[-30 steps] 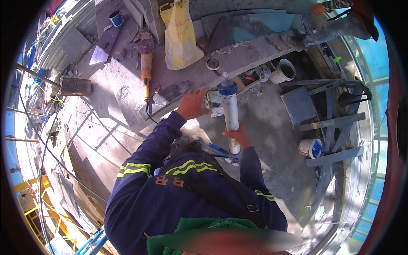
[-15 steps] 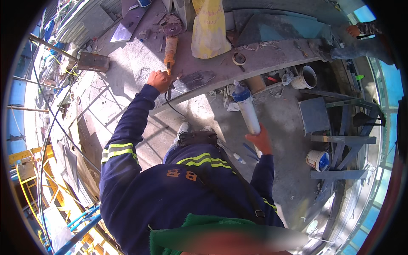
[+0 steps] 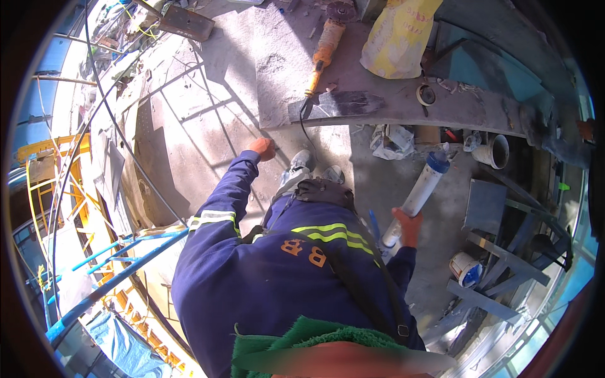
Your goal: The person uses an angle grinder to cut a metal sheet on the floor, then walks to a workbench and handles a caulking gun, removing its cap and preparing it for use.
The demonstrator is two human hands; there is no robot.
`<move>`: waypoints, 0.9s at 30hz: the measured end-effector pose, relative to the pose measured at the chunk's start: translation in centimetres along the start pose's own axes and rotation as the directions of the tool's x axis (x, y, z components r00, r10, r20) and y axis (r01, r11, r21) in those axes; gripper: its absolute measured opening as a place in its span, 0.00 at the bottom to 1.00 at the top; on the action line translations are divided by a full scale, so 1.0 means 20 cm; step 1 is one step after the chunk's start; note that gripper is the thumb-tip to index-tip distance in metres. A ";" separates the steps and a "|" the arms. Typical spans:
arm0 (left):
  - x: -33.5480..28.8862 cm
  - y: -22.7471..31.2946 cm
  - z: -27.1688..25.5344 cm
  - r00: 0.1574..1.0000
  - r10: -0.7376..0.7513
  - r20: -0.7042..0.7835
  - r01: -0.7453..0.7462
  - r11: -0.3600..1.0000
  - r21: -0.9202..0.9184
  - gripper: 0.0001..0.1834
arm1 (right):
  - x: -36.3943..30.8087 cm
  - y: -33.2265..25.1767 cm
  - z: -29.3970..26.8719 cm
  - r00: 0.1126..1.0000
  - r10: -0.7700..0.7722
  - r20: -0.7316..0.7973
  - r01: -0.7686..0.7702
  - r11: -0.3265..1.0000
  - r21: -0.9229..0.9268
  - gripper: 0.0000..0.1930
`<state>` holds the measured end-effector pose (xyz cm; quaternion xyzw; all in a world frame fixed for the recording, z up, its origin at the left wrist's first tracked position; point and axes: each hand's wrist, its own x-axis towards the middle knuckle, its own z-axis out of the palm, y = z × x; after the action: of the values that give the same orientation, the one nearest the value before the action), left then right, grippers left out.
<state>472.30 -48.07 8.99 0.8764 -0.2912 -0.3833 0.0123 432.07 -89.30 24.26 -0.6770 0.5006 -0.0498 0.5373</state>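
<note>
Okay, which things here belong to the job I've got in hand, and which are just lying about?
Likely the job in hand:
- white tube with blue collar, held in your right hand

Apparently just lying about:
- orange grinder on the ledge
- yellow bag
- dark slab piece
- white bucket with blue inside

Gry slab [image 3: 277, 82] w/ org. grinder [image 3: 326, 47], yel. bag [image 3: 400, 38], tape roll [image 3: 420, 94], dk. flat pc. [image 3: 350, 104]

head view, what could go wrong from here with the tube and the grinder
The white tube might tip or slip: only the right hand holds it, near one end. The orange grinder has its cord hanging over the edge of the slab toward the shoes; a foot could snag it.
</note>
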 end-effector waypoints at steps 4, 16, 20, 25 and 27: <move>0.23 0.05 0.04 0.930 -0.070 0.362 0.209 0.908 -0.363 0.26 | -0.03 -0.07 0.00 0.999 0.002 -0.053 -0.005 0.998 -0.067 0.19; 0.43 0.11 -0.01 0.878 0.035 0.478 0.341 0.656 -0.674 0.34 | -0.06 -0.06 0.11 1.000 0.017 -0.010 -0.019 0.962 -0.272 0.34; 0.50 0.23 0.01 0.895 0.070 0.440 0.232 0.771 -0.593 0.30 | -0.04 -0.13 0.20 0.999 0.045 0.014 -0.041 0.972 -0.232 0.35; 0.38 0.37 0.07 0.934 0.330 0.138 -0.315 0.941 -0.123 0.26 | 0.01 -0.24 0.24 0.999 0.031 0.041 -0.021 0.974 -0.225 0.31; 0.24 0.35 0.10 0.986 0.165 -0.028 -0.167 0.978 -0.126 0.23 | 0.03 -0.26 0.26 0.999 0.018 0.041 -0.009 0.978 -0.209 0.30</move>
<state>469.96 -55.98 6.12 0.8497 -0.3381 -0.3911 0.1030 438.74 -86.61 25.96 -0.7271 0.4959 0.0210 0.4743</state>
